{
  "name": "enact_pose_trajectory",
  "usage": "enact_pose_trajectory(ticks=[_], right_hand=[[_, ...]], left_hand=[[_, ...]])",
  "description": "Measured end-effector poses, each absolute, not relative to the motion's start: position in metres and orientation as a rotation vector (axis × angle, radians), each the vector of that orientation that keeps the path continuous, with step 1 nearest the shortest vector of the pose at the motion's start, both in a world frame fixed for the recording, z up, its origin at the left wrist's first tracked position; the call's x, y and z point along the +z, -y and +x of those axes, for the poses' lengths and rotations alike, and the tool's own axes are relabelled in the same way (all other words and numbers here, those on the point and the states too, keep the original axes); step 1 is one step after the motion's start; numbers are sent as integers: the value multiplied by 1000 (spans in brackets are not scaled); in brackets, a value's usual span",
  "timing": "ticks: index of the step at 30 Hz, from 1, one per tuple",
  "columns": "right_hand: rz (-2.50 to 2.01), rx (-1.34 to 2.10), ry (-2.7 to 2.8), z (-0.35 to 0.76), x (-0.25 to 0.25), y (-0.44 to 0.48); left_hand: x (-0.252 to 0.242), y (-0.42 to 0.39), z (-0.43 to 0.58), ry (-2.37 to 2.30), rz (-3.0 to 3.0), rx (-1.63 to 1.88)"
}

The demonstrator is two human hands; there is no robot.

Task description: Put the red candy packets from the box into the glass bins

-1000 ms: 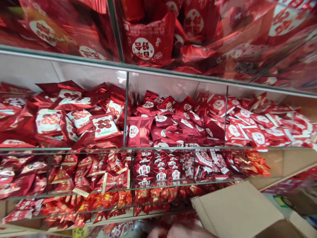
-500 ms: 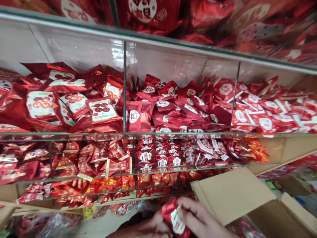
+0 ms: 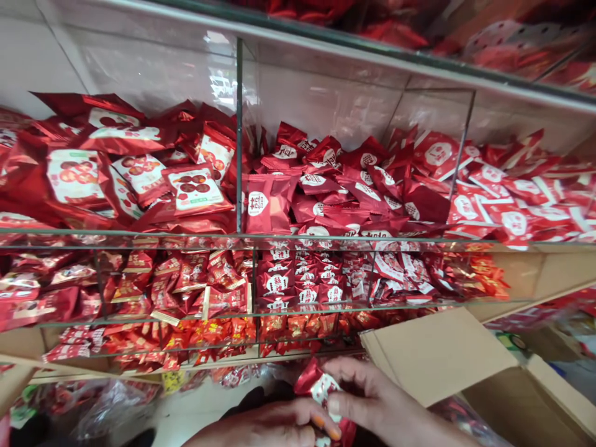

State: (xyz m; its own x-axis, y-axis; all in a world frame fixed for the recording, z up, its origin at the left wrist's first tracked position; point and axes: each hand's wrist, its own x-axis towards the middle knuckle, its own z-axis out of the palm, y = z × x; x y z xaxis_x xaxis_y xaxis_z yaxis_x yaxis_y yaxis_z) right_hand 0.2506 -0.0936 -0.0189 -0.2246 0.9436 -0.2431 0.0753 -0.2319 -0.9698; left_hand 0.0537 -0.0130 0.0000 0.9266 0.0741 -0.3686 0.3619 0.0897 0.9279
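Note:
At the bottom of the head view, a small shiny red packet (image 3: 310,380) with white print is held between my two hands. My right hand (image 3: 372,397) grips it from the right, thumb across its front and fingers behind its upper side. My left hand (image 3: 274,425) lies over the lower left part, its fingers closed against the red wrapping. An orange mark shows near a left fingertip. Below the fingers, more red and white wrapping shows; whether it belongs to a second packet I cannot tell. Behind the hands, rows of red wrapped packets (image 3: 305,282) fill the lower shelf compartments.
Glass-edged shelves (image 3: 205,239) with upright dividers (image 3: 239,136) hold heaps of red packets. An open cardboard box (image 3: 442,354) stands at the lower right, its flap raised beside my right hand. Plastic bags (image 3: 109,403) lie on the floor at lower left.
The view has tipped slightly downward. The packet has turned in my hands, and my left fingers have slid across its lower part. My right hand has shifted slightly up.

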Motion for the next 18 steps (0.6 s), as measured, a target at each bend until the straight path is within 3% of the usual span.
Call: enact_pose_trajectory(ticks=[5, 11, 18], right_hand=[[-1346, 1477, 1292, 262, -10, 81], [-1414, 898, 1083, 295, -3, 1], [-1568, 437, 1117, 293, -31, -122]], left_hand=[[-15, 18, 50, -370, 1430, -105], [-17, 22, 48, -331, 1429, -91], [6, 23, 42, -399, 1480, -154]])
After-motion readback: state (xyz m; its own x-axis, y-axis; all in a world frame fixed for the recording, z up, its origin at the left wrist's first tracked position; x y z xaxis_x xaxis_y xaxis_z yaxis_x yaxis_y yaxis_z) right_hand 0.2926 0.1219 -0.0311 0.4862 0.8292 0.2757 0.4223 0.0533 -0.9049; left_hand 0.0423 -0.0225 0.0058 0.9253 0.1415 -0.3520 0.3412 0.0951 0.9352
